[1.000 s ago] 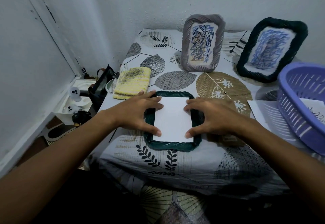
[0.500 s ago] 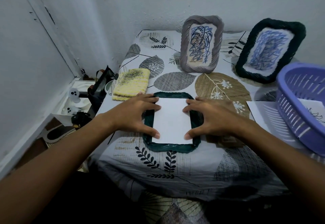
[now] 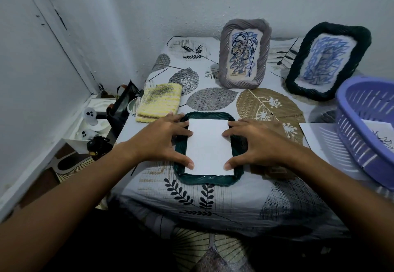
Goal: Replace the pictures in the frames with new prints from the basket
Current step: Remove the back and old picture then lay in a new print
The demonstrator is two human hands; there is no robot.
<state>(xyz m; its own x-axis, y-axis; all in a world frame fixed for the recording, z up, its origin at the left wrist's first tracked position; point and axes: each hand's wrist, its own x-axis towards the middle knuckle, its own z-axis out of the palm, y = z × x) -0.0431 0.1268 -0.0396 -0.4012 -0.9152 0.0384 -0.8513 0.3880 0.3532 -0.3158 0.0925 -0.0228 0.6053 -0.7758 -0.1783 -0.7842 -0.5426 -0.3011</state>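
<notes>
Both hands lie flat and spread on the green frame (image 3: 207, 179), which lies flat on the leaf-patterned cloth (image 3: 234, 203), apparently face down. The left hand (image 3: 158, 141) and right hand (image 3: 259, 143) pinch nothing; their fingertips and thumbs press the long edges of the white sheet (image 3: 208, 149) that fills the frame's opening. I cannot tell whether this sheet is the print's blank back or a backing card.

The main risk, as I judge it, lies between the two hands: if they squeeze inward, the sheet can bow up in the middle and crease. Uneven pressure, one thumb harder than the other, can skew it so a corner rides over the rim beneath the fingertips instead of seating inside. The cloth under the hands looks soft, so the frame may slide or tilt as they press.

Beyond the fingertips, the grey frame (image 3: 245, 53) and the dark frame (image 3: 328, 61) stand upright with scribbled pictures; a forward lunge could topple them. Outboard of the right hand, the purple basket (image 3: 349, 126) holds another print (image 3: 381, 134), and a loose sheet (image 3: 319, 141) lies just beside the wrist, easy to drag. Outboard of the left hand sits a yellow cloth (image 3: 160, 103)
</notes>
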